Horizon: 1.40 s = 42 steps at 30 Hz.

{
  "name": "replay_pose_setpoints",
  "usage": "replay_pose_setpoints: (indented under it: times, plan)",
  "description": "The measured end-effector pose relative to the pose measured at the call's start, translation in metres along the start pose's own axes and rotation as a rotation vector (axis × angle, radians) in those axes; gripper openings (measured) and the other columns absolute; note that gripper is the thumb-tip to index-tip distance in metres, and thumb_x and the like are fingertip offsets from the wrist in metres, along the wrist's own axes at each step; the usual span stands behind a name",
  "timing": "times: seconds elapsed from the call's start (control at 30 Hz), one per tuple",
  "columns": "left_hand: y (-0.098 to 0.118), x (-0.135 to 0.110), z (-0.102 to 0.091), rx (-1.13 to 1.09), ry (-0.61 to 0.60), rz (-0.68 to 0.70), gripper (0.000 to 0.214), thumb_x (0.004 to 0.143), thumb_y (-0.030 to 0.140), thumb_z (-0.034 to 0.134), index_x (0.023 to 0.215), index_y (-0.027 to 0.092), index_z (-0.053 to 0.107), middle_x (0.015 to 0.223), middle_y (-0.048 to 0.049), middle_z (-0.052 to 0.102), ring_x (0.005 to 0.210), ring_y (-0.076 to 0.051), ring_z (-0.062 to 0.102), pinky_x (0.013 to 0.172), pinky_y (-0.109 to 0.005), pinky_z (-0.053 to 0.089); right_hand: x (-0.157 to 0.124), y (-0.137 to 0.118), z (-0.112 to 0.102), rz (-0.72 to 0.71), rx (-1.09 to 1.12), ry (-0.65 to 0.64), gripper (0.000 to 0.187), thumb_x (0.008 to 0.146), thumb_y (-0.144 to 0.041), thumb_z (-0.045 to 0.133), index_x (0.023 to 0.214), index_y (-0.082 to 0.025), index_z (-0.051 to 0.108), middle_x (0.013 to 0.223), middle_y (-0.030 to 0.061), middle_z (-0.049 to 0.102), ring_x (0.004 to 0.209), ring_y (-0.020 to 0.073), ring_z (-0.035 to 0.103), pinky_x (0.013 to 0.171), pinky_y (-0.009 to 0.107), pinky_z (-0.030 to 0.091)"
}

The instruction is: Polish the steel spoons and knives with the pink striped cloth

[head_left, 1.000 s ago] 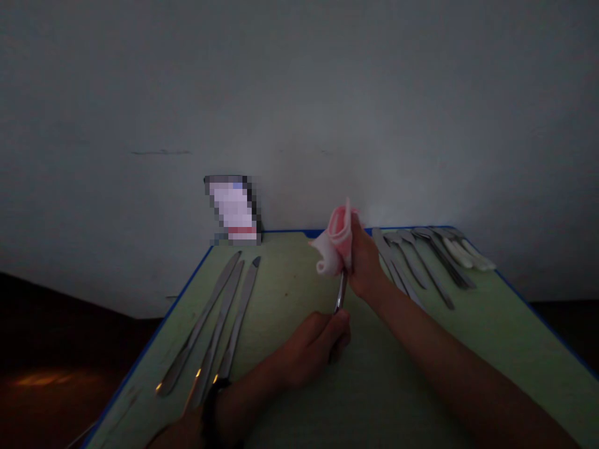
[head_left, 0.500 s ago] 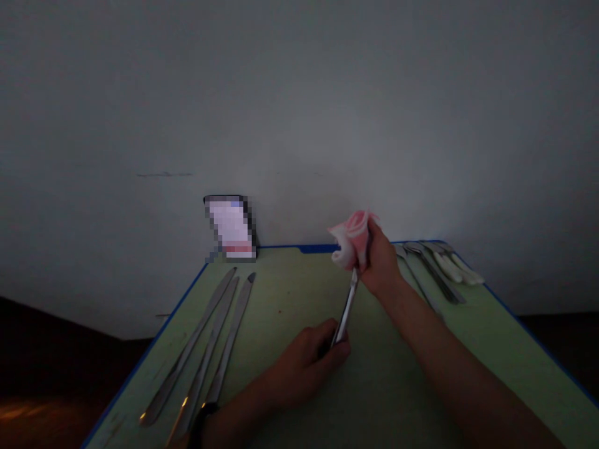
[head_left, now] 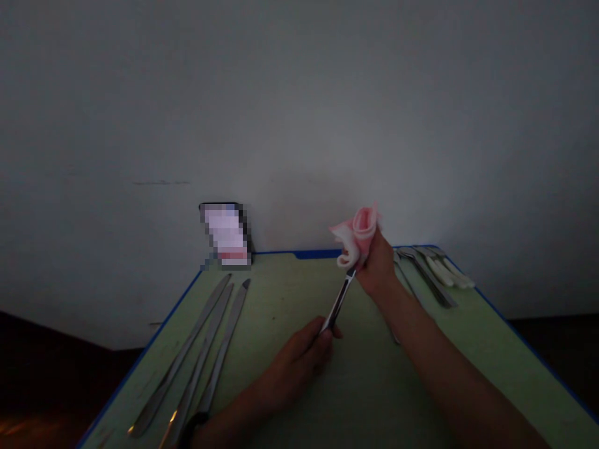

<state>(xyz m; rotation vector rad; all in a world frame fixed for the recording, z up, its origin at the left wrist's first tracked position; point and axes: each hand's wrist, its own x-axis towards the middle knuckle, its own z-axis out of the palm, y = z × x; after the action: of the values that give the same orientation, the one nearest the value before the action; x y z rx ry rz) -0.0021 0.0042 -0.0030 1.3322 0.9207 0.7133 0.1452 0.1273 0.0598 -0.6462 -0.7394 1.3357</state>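
Observation:
My left hand [head_left: 299,362] is closed around the near end of a shiny metal piece of cutlery [head_left: 339,299], held slanting up and away over the table. Its far end disappears into a bunched pink-and-white cloth [head_left: 362,231], so I cannot tell whether it is a knife, a fork or a spoon. My right hand [head_left: 378,265] grips that cloth from the right, with the fingers largely hidden behind its folds.
Three table knives [head_left: 206,349] lie side by side on the left of the green table [head_left: 290,293]. Several spoons and other cutlery pieces [head_left: 428,274], some with white handles, lie at the far right. A phone [head_left: 227,234] leans against the wall.
My left hand has shifted slightly left and its hold on the cutlery has turned, fingers now further over the handle. The cloth has turned a little in my right hand. The view has tilted slightly.

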Motion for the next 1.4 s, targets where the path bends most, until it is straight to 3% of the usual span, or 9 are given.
replay_pose_setpoints:
  times: [0.17,0.3,0.43,0.7,0.8,0.93,1.03,1.2,1.4]
  plan:
    - [-0.009,0.005,0.0,-0.138,0.034,0.01,0.03,0.091,0.048,0.04,0.091,0.018,0.049,0.062,0.0068,0.035,0.051,-0.008,0.029,0.046,-0.018,0.026,-0.021,0.024,0.013,-0.003,-0.056,-0.007,0.042,0.073,-0.062,0.052,0.063,-0.021,0.05,0.052,-0.0057,0.048,0.044,0.0083,0.042,0.043,0.022,0.038]
    - [-0.008,0.009,-0.003,-0.182,0.071,-0.048,0.03,0.089,0.048,0.042,0.087,0.019,0.047,0.059,0.0079,0.031,0.048,-0.007,0.027,0.044,-0.017,0.024,-0.017,0.035,0.012,0.067,-0.115,-0.011,0.034,0.073,-0.053,0.057,0.067,-0.019,0.056,0.058,-0.0048,0.053,0.05,0.008,0.045,0.048,0.02,0.039]
    - [-0.005,0.01,-0.005,-0.195,0.065,-0.057,0.03,0.088,0.048,0.045,0.086,0.018,0.048,0.059,0.0077,0.032,0.049,-0.007,0.028,0.045,-0.017,0.025,-0.006,0.019,0.009,0.115,-0.05,-0.041,0.019,0.073,-0.037,0.061,0.069,-0.019,0.057,0.058,-0.0044,0.056,0.054,0.0101,0.051,0.052,0.02,0.042]
    - [-0.009,0.009,-0.005,-0.211,0.041,-0.059,0.03,0.088,0.048,0.045,0.086,0.018,0.049,0.061,0.0071,0.032,0.05,-0.008,0.027,0.046,-0.018,0.025,-0.009,-0.014,0.014,0.307,0.105,-0.203,0.019,0.084,-0.036,0.049,0.083,-0.021,0.059,0.071,-0.0001,0.066,0.075,0.0154,0.062,0.071,0.028,0.052]
    - [-0.008,0.008,-0.004,-0.202,0.037,-0.049,0.031,0.088,0.049,0.044,0.086,0.018,0.049,0.061,0.0069,0.031,0.051,-0.008,0.027,0.046,-0.018,0.025,-0.006,-0.011,0.01,0.248,0.106,-0.169,0.022,0.085,-0.037,0.048,0.087,-0.019,0.061,0.076,0.002,0.067,0.079,0.0166,0.062,0.072,0.03,0.053]
    - [-0.005,0.007,-0.003,-0.177,0.039,-0.082,0.033,0.086,0.051,0.046,0.085,0.018,0.049,0.061,0.0067,0.032,0.052,-0.009,0.028,0.046,-0.018,0.024,0.004,-0.012,0.004,0.078,0.115,-0.014,0.023,0.084,-0.039,0.05,0.088,-0.02,0.062,0.082,0.0035,0.068,0.079,0.0174,0.063,0.069,0.032,0.054]
    - [-0.006,0.007,-0.004,-0.171,0.028,-0.076,0.033,0.088,0.05,0.044,0.086,0.018,0.05,0.06,0.007,0.031,0.051,-0.008,0.027,0.046,-0.018,0.024,0.008,-0.021,0.003,0.046,0.168,0.09,0.025,0.087,-0.038,0.043,0.086,-0.021,0.061,0.087,0.0032,0.068,0.081,0.017,0.063,0.069,0.032,0.054]
    - [-0.009,0.008,-0.005,-0.172,-0.002,-0.056,0.029,0.09,0.045,0.042,0.087,0.017,0.049,0.061,0.0069,0.031,0.052,-0.008,0.027,0.047,-0.019,0.024,0.003,-0.03,0.006,0.096,0.205,-0.019,0.038,0.087,-0.049,0.033,0.083,-0.021,0.059,0.081,0.0041,0.067,0.083,0.0198,0.062,0.07,0.036,0.054]
    - [-0.007,0.007,-0.005,-0.187,0.001,-0.068,0.027,0.091,0.043,0.041,0.087,0.017,0.049,0.062,0.0066,0.032,0.052,-0.008,0.027,0.047,-0.019,0.023,-0.003,-0.021,0.014,0.031,0.18,0.02,0.019,0.082,-0.037,0.048,0.082,-0.022,0.06,0.077,-0.0011,0.064,0.075,0.0145,0.061,0.072,0.03,0.053]
